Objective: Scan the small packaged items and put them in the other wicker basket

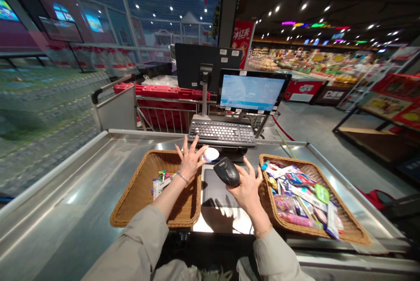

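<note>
The left hand pinches a white item between thumb and forefinger, with the other fingers fanned wide and holding nothing. The right hand is curled round the scanner, while its upper fingers stretch out, loosely parted, past the grip. The scanner's head juts leftward from the right fingers and lies just below the white item, seemingly apart from it. Below the gap between the two sets of fingers are a dark panel and a lit white surface, on which shadows fall. Under the left fingers and wrist is the left basket, its few small packs partly hidden by the forearm. Just to the right of the right fingers is the right basket, heaped with bright wrapped goods; a blue top at its near corner sits close to those fingertips. Straight beyond the left fingertips lies the keyboard, and behind that, further from both hands, a lit screen.
</note>
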Action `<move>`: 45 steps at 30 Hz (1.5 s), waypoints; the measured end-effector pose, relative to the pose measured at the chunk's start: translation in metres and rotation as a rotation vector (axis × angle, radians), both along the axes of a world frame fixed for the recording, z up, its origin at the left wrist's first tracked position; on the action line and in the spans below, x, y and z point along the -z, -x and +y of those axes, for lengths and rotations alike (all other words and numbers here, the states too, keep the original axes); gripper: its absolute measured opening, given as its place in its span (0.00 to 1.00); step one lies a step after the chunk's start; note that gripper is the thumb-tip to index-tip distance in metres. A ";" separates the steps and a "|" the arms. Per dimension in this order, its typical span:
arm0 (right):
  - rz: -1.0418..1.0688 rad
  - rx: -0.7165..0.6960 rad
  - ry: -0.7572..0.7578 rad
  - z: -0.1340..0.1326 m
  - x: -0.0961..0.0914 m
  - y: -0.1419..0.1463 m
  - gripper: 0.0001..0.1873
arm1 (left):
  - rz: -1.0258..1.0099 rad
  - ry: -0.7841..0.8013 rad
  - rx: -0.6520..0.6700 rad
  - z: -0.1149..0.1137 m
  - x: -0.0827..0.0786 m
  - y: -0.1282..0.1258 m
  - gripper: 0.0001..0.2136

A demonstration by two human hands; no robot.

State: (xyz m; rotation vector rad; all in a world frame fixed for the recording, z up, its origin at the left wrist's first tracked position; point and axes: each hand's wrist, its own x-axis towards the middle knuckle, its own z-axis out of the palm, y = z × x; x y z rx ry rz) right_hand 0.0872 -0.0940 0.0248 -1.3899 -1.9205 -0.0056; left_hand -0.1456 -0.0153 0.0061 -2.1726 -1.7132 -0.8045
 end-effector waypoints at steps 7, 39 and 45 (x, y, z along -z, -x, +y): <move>-0.015 0.001 0.004 -0.004 -0.004 -0.005 0.07 | -0.011 -0.005 0.015 0.004 0.000 -0.002 0.28; -0.042 -0.093 -0.038 -0.007 -0.007 -0.008 0.08 | 0.162 0.034 0.118 0.017 -0.013 0.032 0.31; -0.038 -0.090 -0.061 -0.005 -0.004 -0.010 0.07 | 0.158 0.051 0.099 0.017 -0.013 0.031 0.31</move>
